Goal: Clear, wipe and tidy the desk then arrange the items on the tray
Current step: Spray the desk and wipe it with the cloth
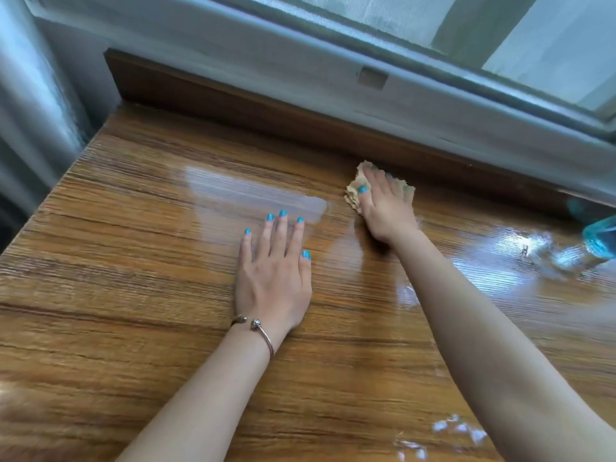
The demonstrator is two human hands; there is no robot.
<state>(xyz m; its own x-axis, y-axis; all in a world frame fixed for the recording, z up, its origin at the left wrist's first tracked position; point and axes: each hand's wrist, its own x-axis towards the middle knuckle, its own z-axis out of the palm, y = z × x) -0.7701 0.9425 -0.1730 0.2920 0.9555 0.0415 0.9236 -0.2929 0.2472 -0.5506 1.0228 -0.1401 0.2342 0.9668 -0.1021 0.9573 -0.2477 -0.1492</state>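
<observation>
Your right hand [383,208] presses flat on the soft, light cloth [358,191], right of centre by the back ledge; keep your palm on its middle. Your left hand [275,268] lies open on the glossy surface [133,295].

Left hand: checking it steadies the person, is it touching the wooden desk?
Touching. The head view shows the left hand lying flat, palm down, on the brown wooden desk.
</observation>
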